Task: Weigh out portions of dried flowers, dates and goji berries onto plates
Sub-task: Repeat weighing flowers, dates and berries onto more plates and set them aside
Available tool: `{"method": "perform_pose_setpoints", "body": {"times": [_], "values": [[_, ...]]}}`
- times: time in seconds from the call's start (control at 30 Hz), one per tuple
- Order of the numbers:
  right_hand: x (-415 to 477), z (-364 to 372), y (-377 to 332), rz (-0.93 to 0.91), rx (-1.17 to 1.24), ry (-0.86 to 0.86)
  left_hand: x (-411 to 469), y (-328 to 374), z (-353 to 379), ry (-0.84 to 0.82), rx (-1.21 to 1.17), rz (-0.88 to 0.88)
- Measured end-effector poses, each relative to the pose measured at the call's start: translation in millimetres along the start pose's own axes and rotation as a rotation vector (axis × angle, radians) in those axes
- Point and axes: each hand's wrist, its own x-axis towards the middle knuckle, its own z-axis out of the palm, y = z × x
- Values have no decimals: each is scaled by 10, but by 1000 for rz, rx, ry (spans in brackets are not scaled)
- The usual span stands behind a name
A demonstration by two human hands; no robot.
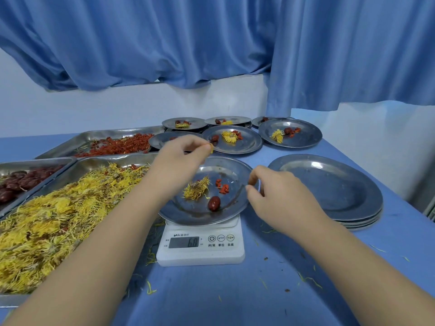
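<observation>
Left hand [183,154] pinches petal [211,150], right hand [282,198] one plate [224,167].

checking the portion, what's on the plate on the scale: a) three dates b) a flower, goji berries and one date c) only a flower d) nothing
b: the plate on the scale holds one yellow flower, a few goji berries and one date.

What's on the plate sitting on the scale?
One dried yellow flower, a few goji berries and one date. The right hand hides the right edge of the plate.
</observation>
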Motion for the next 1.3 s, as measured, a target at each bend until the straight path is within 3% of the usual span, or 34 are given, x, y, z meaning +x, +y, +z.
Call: {"method": "perform_pose_setpoints", "body": {"times": [0.17,0.43,0.6,0.9,1.3], "values": [[-4,62,-36,227,191,-113,-158,-139,-236,210,-352,-168],[24,146,-28,530,753,-170,-321,-348,-347,454,-546,-349],[16,144,-41,546,947,-113,-382,-356,-350,472,-609,-334],[139,65,-60,590,1028,50,-383,-320,-359,432,-817,-329],[1467,110,-17,653,1151,244,-398,-285,-398,253,-1210,-449]]}}
